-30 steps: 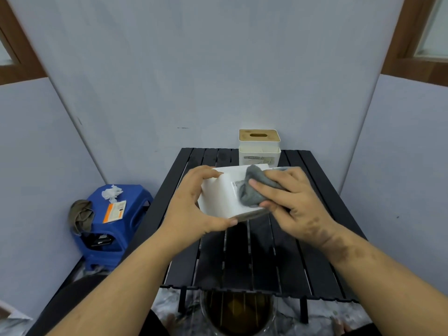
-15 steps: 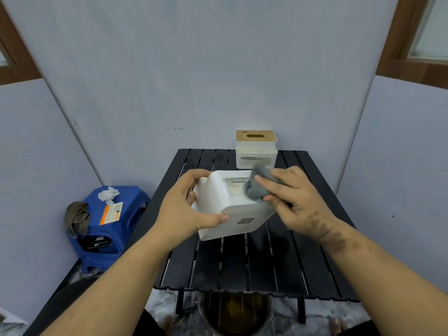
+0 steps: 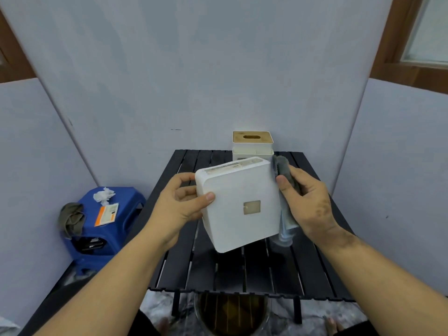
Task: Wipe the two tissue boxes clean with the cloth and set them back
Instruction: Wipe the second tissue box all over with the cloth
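A white tissue box (image 3: 238,204) is held tilted in the air above the black slatted table (image 3: 242,267), its flat underside with a small tan square facing me. My left hand (image 3: 180,207) grips its left edge, thumb on the near face. My right hand (image 3: 308,202) presses a grey cloth (image 3: 283,170) against the box's right side; part of the cloth hangs down below the hand. A second tissue box (image 3: 252,145), white with a wooden slotted lid, stands upright at the table's far edge, partly hidden by the held box.
A blue plastic stool (image 3: 104,224) stands left of the table with crumpled tissue, an orange card and an olive cloth on it. Grey partition walls close in on three sides. A round container (image 3: 232,314) sits under the table's near edge.
The held box has been rotated so its underside now faces me. My right hand with the cloth has slid from the box's top face to its right side.
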### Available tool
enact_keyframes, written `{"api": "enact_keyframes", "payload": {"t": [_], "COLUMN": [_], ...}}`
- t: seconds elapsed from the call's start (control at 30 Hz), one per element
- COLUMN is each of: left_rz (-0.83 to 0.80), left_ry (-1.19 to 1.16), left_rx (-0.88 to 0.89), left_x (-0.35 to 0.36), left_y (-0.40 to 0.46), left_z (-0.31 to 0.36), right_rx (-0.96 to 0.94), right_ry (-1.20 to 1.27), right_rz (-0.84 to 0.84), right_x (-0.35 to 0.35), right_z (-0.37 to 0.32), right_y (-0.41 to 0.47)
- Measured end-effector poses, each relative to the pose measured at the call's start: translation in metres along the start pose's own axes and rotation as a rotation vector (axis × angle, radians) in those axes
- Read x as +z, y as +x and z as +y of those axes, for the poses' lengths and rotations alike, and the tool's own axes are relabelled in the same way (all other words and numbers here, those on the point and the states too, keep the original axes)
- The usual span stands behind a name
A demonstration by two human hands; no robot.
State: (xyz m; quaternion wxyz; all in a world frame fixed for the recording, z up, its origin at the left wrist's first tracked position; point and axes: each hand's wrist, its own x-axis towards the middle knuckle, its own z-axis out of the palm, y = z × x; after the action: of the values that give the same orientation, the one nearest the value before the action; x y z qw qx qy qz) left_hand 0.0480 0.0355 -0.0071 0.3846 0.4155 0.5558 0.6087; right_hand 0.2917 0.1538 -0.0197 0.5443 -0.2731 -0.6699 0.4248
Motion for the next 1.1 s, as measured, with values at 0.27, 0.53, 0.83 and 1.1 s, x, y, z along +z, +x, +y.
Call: {"api": "enact_keyframes", "payload": {"t": [0.27, 0.53, 0.83, 1.1], "left_rz": [-0.015, -0.284, -0.266, -0.310], "left_ry": [0.019, 0.256, 0.853, 0.682], "left_rx": [-0.030, 0.224, 0.406, 0.248], "left_x": [0.005, -0.011, -0.015, -0.025], "left_y": [-0.002, 0.003, -0.002, -0.020], "left_z": [-0.004, -0.014, -0.031, -0.040], "right_rx": [0.055, 0.265, 0.292, 0.445], "right_ry": [0.010, 0.293, 0.119, 0.177], "right_rz": [-0.006, 0.038, -0.057, -0.098], "right_x": [-0.004, -0.004, -0.001, 0.003], "right_z": [0.006, -0.001, 0.011, 0.011], "right_y": [-0.001, 0.002, -0.013, -0.027]}}
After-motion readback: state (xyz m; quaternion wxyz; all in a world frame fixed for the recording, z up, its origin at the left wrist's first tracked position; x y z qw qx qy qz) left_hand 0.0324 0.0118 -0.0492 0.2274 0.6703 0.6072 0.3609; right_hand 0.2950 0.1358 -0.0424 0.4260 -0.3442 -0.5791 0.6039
